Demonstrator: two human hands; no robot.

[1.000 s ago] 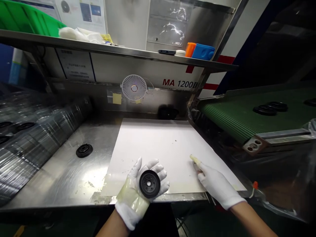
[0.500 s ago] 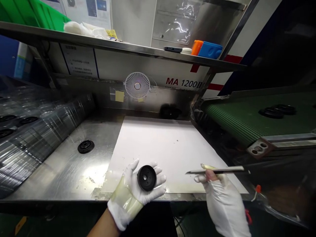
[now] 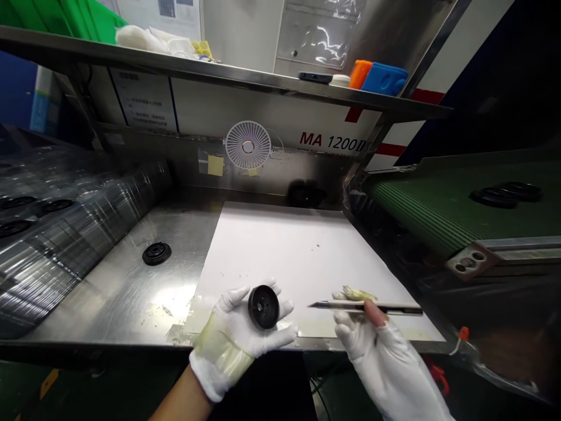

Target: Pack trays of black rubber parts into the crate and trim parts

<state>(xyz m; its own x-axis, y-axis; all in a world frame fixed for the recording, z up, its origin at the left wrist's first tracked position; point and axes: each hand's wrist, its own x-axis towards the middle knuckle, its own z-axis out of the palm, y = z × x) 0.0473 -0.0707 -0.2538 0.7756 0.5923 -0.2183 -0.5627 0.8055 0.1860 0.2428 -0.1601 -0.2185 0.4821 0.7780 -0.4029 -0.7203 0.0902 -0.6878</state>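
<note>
My left hand [image 3: 232, 330], in a white glove wrapped with yellowed tape, is shut on a black ribbed disc [image 3: 263, 307] with a centre hole, holding it up on the fingers and palm. My right hand [image 3: 377, 351], also gloved in white, grips a slim craft knife [image 3: 363, 307] with its blade pointing left. A pale yellow wad [image 3: 359, 293] sits on top of the fingers, just above the knife. Both hands are over the near edge of a white sheet [image 3: 302, 257] lying on the steel bench [image 3: 131, 292].
A second black disc [image 3: 156, 253] lies on the bare steel to the left. Plastic-wrapped rows of discs [image 3: 65, 225] stand at far left, and a green conveyor belt [image 3: 438, 216] carries more discs at right. A steel shelf [image 3: 219, 73] and a small fan [image 3: 248, 145] are overhead.
The right hand has brought the knife slightly left and closer to the disc. The left hand has turned the disc a little. The whole view has drifted slightly as my head moved.
</note>
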